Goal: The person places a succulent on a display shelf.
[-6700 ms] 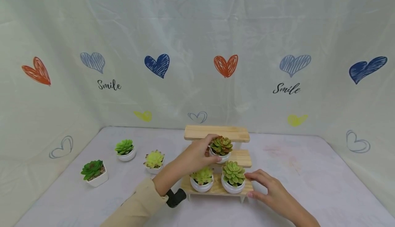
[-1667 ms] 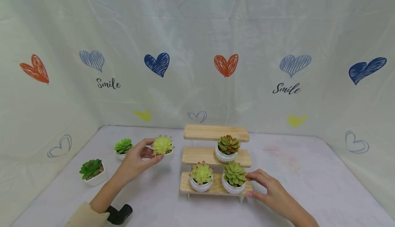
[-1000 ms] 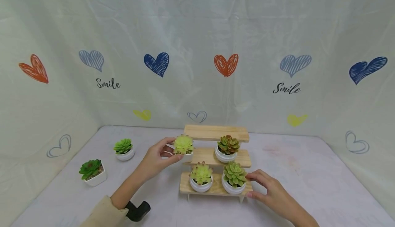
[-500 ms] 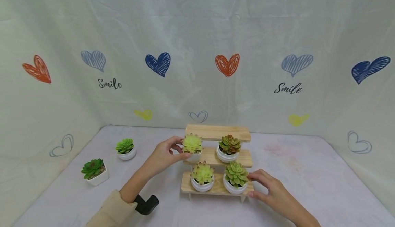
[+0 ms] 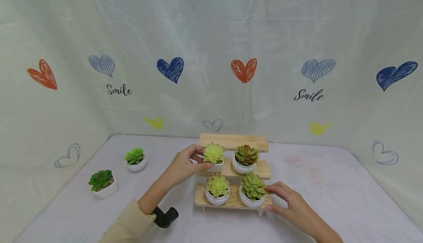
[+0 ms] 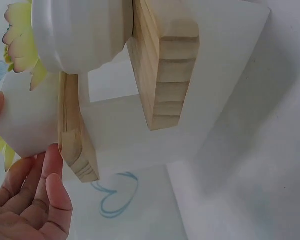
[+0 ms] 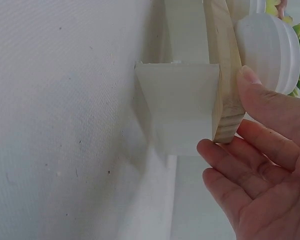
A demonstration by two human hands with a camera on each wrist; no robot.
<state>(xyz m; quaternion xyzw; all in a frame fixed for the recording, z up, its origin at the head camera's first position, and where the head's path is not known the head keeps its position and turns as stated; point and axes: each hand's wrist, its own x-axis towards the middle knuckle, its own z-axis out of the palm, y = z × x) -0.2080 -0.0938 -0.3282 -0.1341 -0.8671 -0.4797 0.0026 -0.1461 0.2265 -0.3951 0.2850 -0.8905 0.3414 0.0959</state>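
Note:
My left hand (image 5: 185, 166) pinches the white square pot of a yellow-green potted succulent (image 5: 213, 153) at the left end of the middle tier of a wooden plant stand (image 5: 234, 142). In the left wrist view, its white pot (image 6: 31, 117) sits between thumb and fingers, right beside the shelf board. With thumb and fingers, my right hand (image 5: 292, 204) grips the right end of the bottom tier; the right wrist view has the thumb on the board (image 7: 225, 80). A reddish-green succulent (image 5: 245, 155) shares the middle tier. Below stand a pink-tipped succulent (image 5: 217, 187) and a green succulent (image 5: 253, 187).
On the table's left side are a dark green succulent in a square pot (image 5: 103, 184) and a bright green one in a round pot (image 5: 135, 159). A black device (image 5: 166, 217) sits at my left wrist. A white curtain (image 5: 277, 33) with printed hearts hangs behind.
My left hand let go of the reddish-green succulent on the middle tier, picked up the yellow-green one from the table and carried it right onto that tier. My right hand stays at the stand.

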